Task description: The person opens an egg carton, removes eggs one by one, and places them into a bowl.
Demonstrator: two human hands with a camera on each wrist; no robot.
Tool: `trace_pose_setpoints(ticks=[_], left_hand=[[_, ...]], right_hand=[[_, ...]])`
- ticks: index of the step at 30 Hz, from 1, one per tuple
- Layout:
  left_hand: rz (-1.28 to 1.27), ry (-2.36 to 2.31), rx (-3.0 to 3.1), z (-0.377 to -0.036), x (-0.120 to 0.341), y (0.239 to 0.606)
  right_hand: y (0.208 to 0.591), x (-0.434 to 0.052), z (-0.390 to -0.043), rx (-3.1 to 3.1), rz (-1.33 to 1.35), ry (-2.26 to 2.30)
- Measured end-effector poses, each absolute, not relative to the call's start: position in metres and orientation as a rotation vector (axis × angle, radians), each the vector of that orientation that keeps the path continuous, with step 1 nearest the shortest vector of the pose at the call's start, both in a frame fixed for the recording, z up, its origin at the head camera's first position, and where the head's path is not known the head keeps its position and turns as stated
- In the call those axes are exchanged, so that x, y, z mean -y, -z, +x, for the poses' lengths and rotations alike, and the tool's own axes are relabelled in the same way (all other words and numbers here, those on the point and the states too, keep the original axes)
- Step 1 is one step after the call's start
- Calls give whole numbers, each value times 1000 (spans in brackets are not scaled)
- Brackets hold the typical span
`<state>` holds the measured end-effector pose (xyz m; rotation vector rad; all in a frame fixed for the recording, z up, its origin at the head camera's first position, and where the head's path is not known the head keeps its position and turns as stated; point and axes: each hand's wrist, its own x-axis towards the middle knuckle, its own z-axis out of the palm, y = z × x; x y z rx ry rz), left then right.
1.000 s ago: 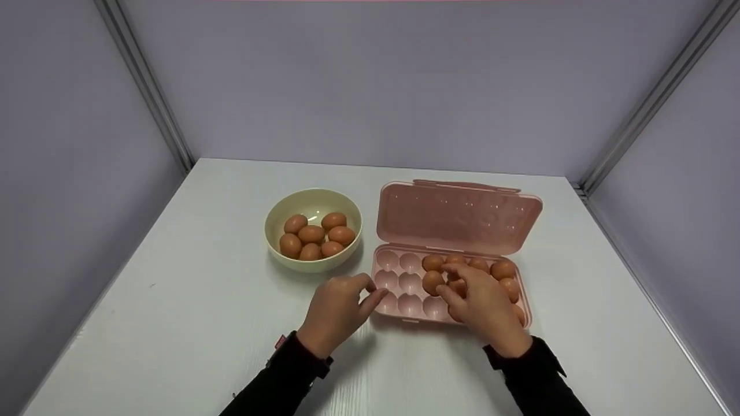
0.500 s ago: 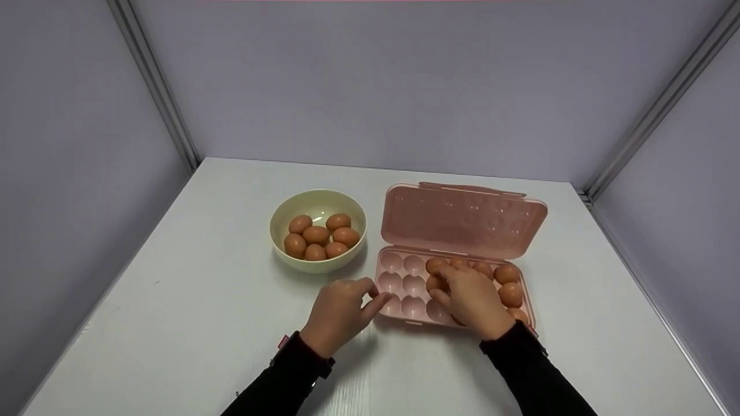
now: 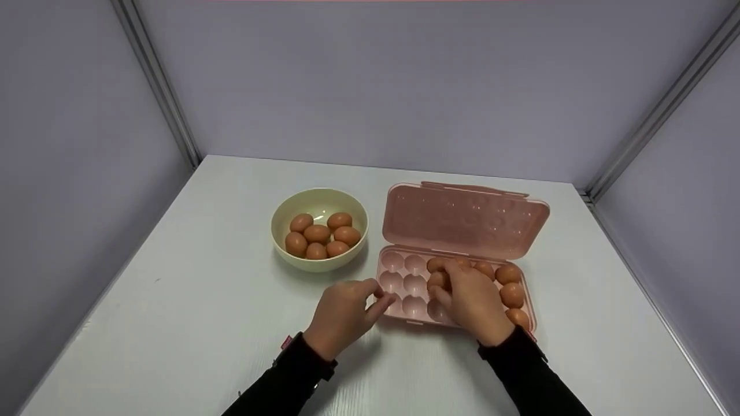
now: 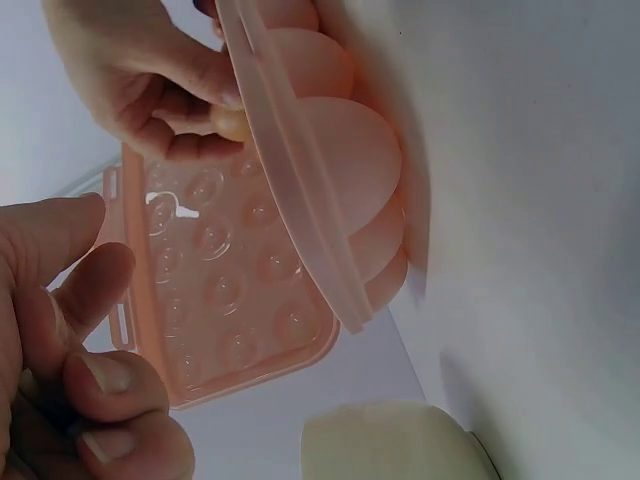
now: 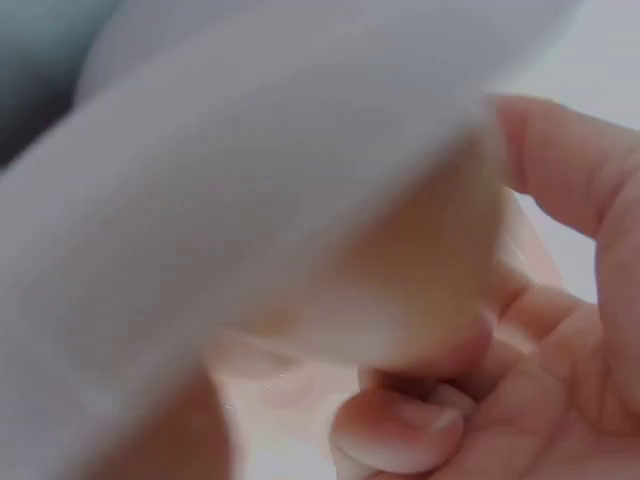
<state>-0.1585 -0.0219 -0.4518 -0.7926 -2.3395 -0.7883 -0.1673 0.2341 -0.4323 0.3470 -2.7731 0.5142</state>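
A pink egg tray [image 3: 399,271] lies open on the white table, its lid [image 3: 465,219] folded back. Brown eggs [image 3: 511,292] fill its right side; the left cups are bare. My right hand [image 3: 448,286] grips a brown egg [image 3: 436,279] low over a middle cup. The left wrist view shows that hand [image 4: 150,80] pinching the egg [image 4: 232,122] behind the tray's rim [image 4: 300,200]. In the right wrist view the egg [image 5: 420,270] is a blur against my fingers [image 5: 400,425]. My left hand [image 3: 378,294] sits loosely curled at the tray's front left corner, holding nothing.
A cream bowl [image 3: 283,222] with several brown eggs [image 3: 321,237] stands left of the tray; its rim shows in the left wrist view [image 4: 390,445]. Grey walls with metal corner posts enclose the table on three sides.
My right hand has sunk into the tray with the egg, shifting slightly left. The left hand has stayed at the tray's corner.
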Motion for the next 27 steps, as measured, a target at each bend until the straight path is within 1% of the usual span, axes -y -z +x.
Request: trace_pose_setpoints(ticks=[2, 6, 10, 14, 19, 27], left_hand=[[-805, 817, 2306, -158, 22, 451], [-837, 910, 2243, -158, 21, 449], [-898, 991, 2178, -157, 22, 447], [-977, 1016, 2104, -156, 21, 445], [-1049, 954, 2063, -156, 19, 445], [-1121, 976, 2085, -154, 18, 445]], right_hand=[[426, -232, -163, 2776, 338, -740], [417, -228, -156, 2766, 359, -1361], [421, -222, -153, 2694, 310, -1874], [430, -216, -151, 2586, 203, -2240], [439, -208, -147, 2488, 240, -2448], [440, -208, -145, 2372, 297, -2549]])
